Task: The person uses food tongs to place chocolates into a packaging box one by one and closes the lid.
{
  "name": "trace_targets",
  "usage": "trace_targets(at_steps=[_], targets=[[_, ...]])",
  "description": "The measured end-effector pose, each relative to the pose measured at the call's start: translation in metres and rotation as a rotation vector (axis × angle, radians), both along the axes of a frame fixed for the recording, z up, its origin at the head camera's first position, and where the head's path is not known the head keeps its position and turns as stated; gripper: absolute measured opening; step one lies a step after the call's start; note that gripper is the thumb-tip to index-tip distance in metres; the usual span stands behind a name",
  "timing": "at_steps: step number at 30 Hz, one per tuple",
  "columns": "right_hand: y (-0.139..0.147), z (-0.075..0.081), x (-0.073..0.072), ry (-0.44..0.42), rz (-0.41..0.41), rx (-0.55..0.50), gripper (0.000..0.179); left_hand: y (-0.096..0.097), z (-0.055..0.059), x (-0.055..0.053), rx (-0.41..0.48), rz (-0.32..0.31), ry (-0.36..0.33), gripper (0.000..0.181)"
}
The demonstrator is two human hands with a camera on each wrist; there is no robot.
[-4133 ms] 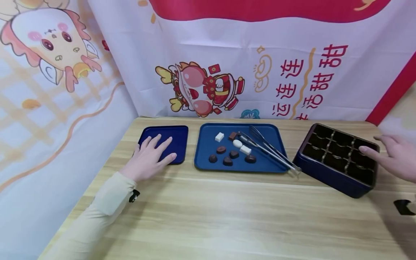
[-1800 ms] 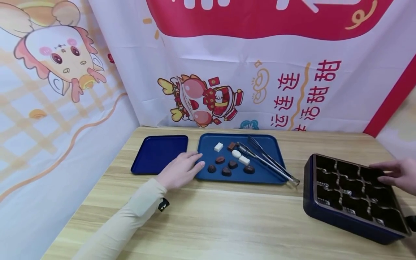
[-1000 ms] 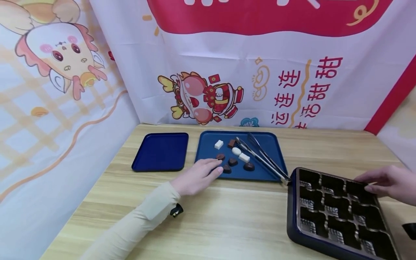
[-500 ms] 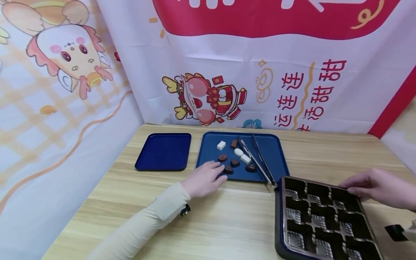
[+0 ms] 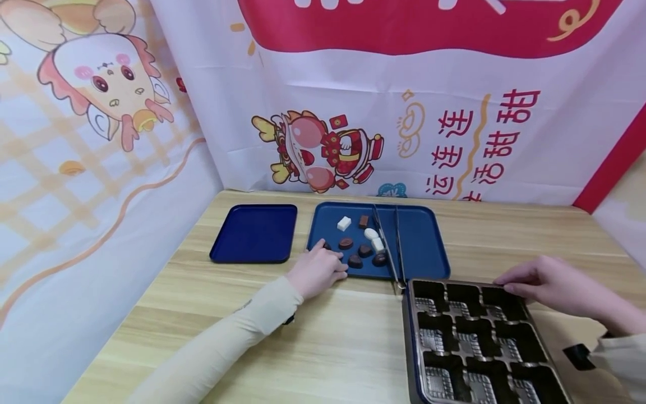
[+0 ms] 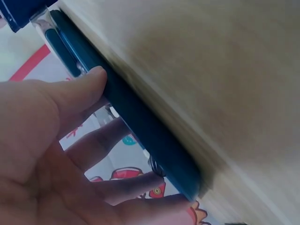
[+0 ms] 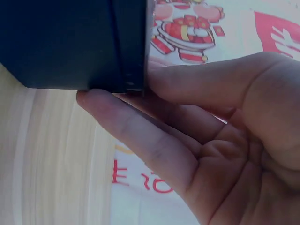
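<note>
In the head view my left hand (image 5: pixel 318 272) is at the near left edge of a blue tray (image 5: pixel 424 241). The left wrist view has its thumb (image 6: pixel 93 84) against the tray's outer rim and its fingers reaching over the inside, gripping the edge. Dark chocolates (image 5: pixel 345 243), white pieces (image 5: pixel 344 223) and metal tongs (image 5: pixel 400 247) lie on the tray; the hand partly covers one chocolate. At right, my right hand (image 5: pixel 550 286) holds the far right corner of a dark blue box (image 5: pixel 474 282) with a compartmented insert, thumb on the rim, fingers against its outer wall (image 7: pixel 56 42).
A smaller dark blue tray (image 5: pixel 254 233) lies left of the chocolate tray. Behind the wooden table (image 5: pixel 323 359) hangs a printed cloth (image 5: pixel 227 112). The tongs' joined end sticks out over the tray's near edge, close against the box's far left corner.
My left hand has gone from the small tray to the chocolate tray. With my right hand on it, the box has come left and nearer, and the tongs have swung more upright.
</note>
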State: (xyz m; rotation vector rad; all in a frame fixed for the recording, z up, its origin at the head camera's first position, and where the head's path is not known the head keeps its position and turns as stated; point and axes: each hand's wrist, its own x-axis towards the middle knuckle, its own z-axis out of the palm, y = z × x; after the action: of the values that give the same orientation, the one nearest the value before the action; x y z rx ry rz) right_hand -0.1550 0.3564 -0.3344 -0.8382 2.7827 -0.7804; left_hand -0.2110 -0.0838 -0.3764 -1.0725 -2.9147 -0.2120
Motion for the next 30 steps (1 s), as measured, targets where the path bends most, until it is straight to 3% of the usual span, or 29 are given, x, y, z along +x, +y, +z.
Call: trace_targets(at_steps=[4,7,15,21,30], targets=[[-0.01,0.0,0.002,0.101,-0.001,0.031,0.014,0.007,0.001,0.0,0.035,0.074,-0.059,0.023],[-0.015,0.0,0.003,0.164,-0.003,0.061,0.014,0.011,0.001,-0.002,0.044,0.089,-0.069,0.022],[-0.025,0.003,0.008,0.142,-0.047,0.081,0.016,0.023,0.002,-0.01,0.04,0.107,-0.105,0.023],[-0.035,0.003,0.011,0.176,-0.077,0.084,0.016,0.034,0.004,-0.014,0.04,0.141,-0.146,0.024],[-0.066,0.002,0.013,0.216,-0.116,0.052,0.012,0.037,0.003,-0.013,0.059,0.157,-0.149,0.024]])
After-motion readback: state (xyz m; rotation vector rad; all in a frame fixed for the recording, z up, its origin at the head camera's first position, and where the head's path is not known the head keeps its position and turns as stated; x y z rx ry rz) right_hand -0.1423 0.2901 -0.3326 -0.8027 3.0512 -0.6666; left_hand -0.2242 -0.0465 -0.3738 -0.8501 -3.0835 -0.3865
